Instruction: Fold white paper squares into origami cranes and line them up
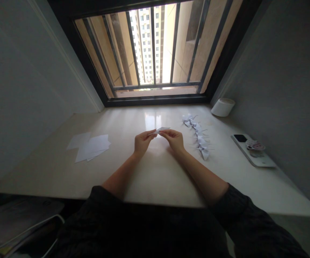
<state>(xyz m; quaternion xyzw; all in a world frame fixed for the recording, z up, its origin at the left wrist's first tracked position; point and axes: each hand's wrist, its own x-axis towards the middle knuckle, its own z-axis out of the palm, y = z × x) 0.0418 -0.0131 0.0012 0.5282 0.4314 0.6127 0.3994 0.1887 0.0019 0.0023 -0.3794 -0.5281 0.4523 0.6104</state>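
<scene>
A small folded piece of white paper (163, 129) is held between my two hands, above the middle of the white sill. My left hand (143, 141) pinches its left side with thumb and fingers. From the other side, my right hand (174, 138) grips it, fingertips close to those of the left. Part of the paper is hidden behind the fingers. To the right of my right hand lies a row of several folded paper cranes (198, 134). Loose square sheets of white paper (94, 147) overlap on the left side of the sill.
A white paper roll (223, 107) lies at the back right by the wall. Nearer on the right is a phone (251, 150) in a pale case with a grip on its back. A barred window (155, 102) closes off the far edge of the sill (155, 179).
</scene>
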